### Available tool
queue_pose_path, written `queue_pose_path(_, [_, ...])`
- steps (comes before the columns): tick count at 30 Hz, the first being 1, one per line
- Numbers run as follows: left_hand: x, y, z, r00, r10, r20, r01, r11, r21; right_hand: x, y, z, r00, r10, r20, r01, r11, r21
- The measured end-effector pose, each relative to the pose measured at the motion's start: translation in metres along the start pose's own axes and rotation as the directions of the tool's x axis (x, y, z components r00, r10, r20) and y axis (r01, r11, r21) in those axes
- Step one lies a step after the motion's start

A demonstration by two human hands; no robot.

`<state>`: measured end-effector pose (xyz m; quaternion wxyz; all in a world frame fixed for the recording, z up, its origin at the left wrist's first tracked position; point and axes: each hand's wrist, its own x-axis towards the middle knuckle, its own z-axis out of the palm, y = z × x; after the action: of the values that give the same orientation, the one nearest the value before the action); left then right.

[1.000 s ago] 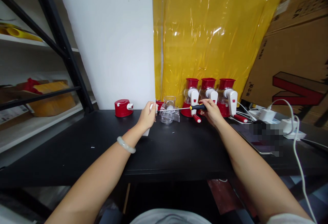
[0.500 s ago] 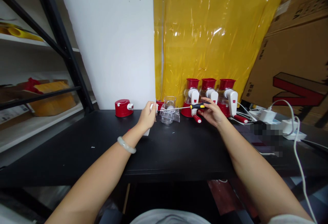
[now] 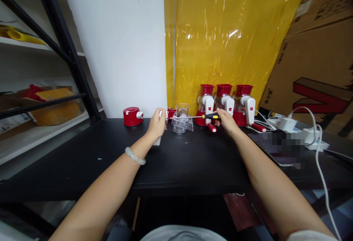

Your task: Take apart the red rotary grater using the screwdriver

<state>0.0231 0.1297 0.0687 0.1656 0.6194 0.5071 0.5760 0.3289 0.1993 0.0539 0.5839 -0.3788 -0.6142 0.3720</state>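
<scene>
A: What do the left hand's (image 3: pixel 157 125) fingers do?
B: They are clenched round a white plastic piece (image 3: pixel 157 141), just left of the frame's centre, probably to brace it against the screwdriver (image 3: pixel 211 116).
A: And the right hand (image 3: pixel 227 121)?
B: Its fingers grasp the screwdriver's handle, right of centre. The shaft lies nearly level, pointing left at the white plastic piece, presumably to keep the push straight. Whether the tip is seated cannot be told.
A: Why are the clear plastic parts (image 3: pixel 180 125) at the middle?
B: They rest on the black surface (image 3: pixel 187 167) behind the shaft, perhaps to stay within reach. The 3 red-and-white machines (image 3: pixel 226 103) stand in a row at centre right, seemingly lined up to save room; 1 red base (image 3: pixel 132 117) sits left of centre, apart from them.
</scene>
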Motion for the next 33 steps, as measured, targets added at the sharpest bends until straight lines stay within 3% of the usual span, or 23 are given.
queue_pose_path(9, [0.0,0.0,0.0,1.0,-0.001,-0.01,0.001,1.0,0.001,-0.009,-0.014,0.002,0.995,0.073,0.064,-0.09,0.939,0.332])
queue_pose_path(19, [-0.001,0.0,0.0,1.0,0.01,-0.005,-0.01,1.0,-0.017,-0.014,-0.021,-0.001,0.99,0.02,0.136,-0.078,0.899,0.431])
queue_pose_path(22, [-0.001,0.0,0.0,1.0,0.011,-0.008,-0.011,0.999,-0.031,-0.011,-0.018,0.0,0.993,0.034,0.11,-0.075,0.915,0.396])
queue_pose_path(26, [0.0,0.002,0.0,1.0,-0.018,-0.011,0.017,0.998,-0.059,-0.005,-0.009,0.001,0.997,0.07,0.031,-0.075,0.973,0.218])
queue_pose_path(30, [0.0,0.003,-0.001,1.0,-0.02,-0.02,0.019,0.998,-0.065,-0.003,-0.002,-0.001,0.999,0.001,0.052,0.0,0.999,-0.034])
queue_pose_path(33, [0.001,0.003,-0.001,1.0,-0.017,-0.018,0.016,0.998,-0.06,-0.003,0.0,-0.002,0.997,-0.035,0.066,0.042,0.994,-0.1])
